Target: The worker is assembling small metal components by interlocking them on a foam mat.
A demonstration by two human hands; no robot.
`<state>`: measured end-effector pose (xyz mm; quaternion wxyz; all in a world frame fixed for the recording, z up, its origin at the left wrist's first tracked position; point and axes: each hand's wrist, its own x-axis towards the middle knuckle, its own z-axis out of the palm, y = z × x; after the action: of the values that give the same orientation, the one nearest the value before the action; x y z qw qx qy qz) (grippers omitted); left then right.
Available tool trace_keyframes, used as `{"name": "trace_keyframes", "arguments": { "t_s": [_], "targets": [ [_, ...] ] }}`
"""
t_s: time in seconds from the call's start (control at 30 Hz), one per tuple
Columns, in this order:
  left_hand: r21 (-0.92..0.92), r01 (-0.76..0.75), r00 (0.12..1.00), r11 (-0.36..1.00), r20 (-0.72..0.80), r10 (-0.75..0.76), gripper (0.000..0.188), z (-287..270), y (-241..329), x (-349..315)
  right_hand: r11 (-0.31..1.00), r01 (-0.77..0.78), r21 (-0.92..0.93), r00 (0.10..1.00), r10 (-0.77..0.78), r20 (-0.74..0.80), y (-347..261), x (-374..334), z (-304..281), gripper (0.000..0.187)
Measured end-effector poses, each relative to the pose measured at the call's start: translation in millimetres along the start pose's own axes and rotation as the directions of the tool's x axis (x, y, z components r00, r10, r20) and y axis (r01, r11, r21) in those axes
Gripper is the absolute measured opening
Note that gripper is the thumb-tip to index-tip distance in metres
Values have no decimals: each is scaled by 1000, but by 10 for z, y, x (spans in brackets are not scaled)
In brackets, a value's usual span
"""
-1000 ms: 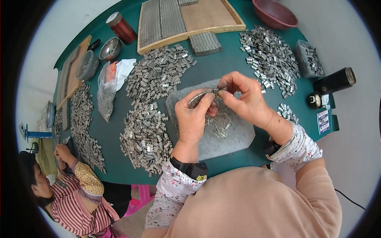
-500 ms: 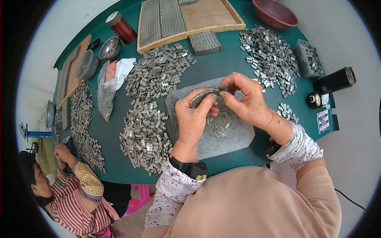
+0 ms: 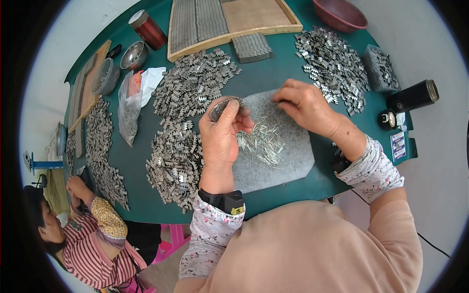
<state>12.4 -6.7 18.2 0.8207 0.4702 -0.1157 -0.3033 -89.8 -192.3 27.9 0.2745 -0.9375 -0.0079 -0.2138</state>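
Hands now apart; half a second ago they met at the curved metal strip. Left hand has carried the strip leftward, pinching it between thumb and fingers. Right hand, over the mat, is curled, fingertips close; cannot tell whether it pinches anything. Loose pins, between and below the hands, lie less covered. Judgement: work at the strip's end interrupted, pins easier to reach.
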Motion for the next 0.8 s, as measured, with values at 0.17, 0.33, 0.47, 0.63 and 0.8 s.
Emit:
{"name": "trace_keyframes", "arguments": {
  "t_s": [0.17,0.33,0.47,0.63,0.8],
  "targets": [
    [31,39,999,999,-15,-39,16,-15,-48,27,995,75,-59,984,-64,167,-1,-7,102,19],
    [70,53,999,996,5,-54,16,-1,-50,28,982,140,-128,968,-109,225,-11,24,119,23],
    [59,86,995,995,37,-88,15,-2,-76,19,984,134,-114,965,-103,241,-17,35,112,22],
    [29,109,992,994,56,-110,15,10,-69,12,994,100,-41,979,-91,184,0,24,86,15],
    [64,108,991,992,71,-113,16,56,-75,-5,983,-78,163,994,64,88,-50,16,34,10]
  ]
}}
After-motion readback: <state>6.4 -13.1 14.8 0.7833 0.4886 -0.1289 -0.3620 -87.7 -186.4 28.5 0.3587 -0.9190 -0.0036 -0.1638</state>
